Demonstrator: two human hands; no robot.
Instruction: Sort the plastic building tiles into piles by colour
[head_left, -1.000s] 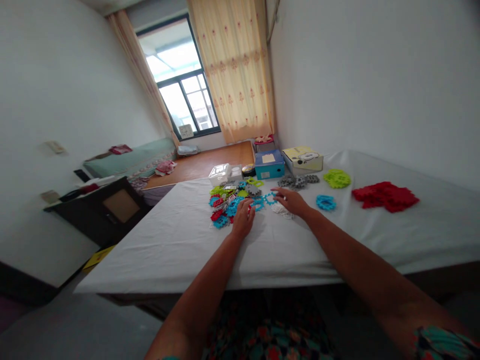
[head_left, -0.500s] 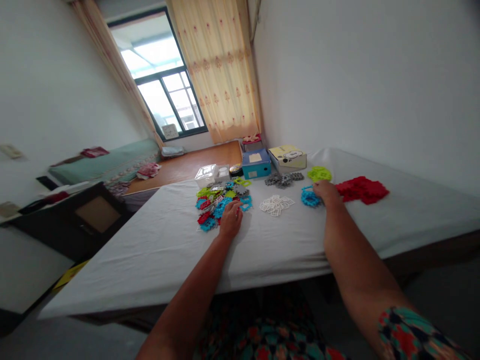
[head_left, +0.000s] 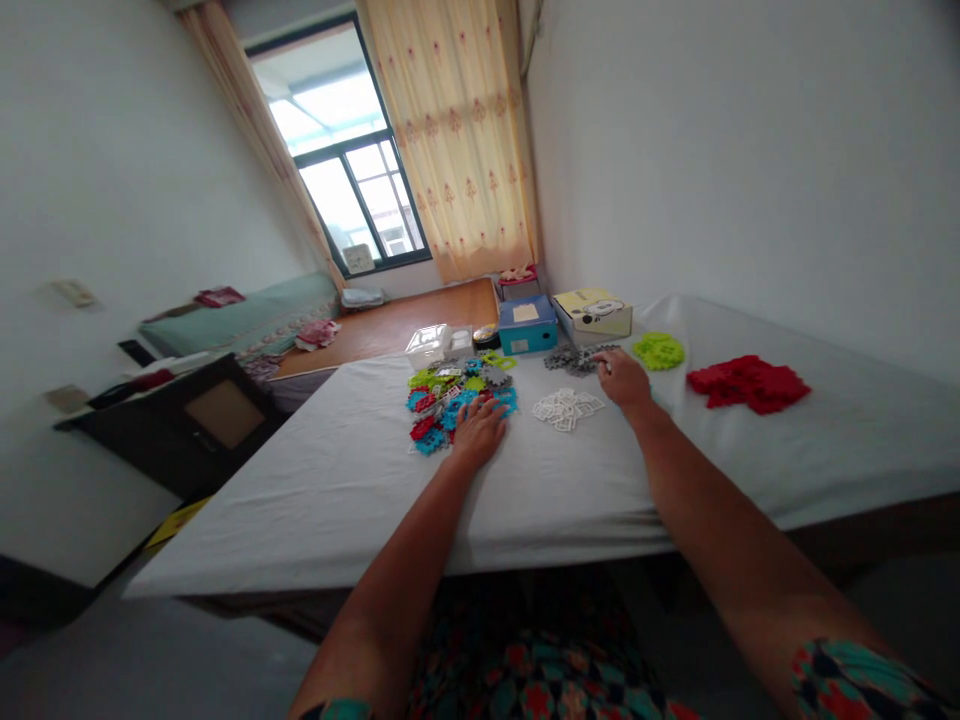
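Heap of mixed-colour pieces (head_left: 436, 412) at left, your left hand (head_left: 480, 432) on its near right edge.
Your left fingers spread loosely; rightward lie the white pile (head_left: 566, 408) and, farther, the grey pile (head_left: 568, 360); your right hand (head_left: 625, 380) is at its right end, whether holding a piece can't be told; then the lime-green pile (head_left: 660, 350) and red pile (head_left: 750, 385).

Daylight comes through a dark-framed window (head_left: 343, 150) beside a yellow patterned curtain (head_left: 457, 140). Below it lies a bed (head_left: 427, 312) with a brown surface, and a dark cabinet (head_left: 176, 425) stands near the plain, pale left wall (head_left: 112, 180). The white-covered table (head_left: 315, 500) stands over a grey floor (head_left: 210, 655).
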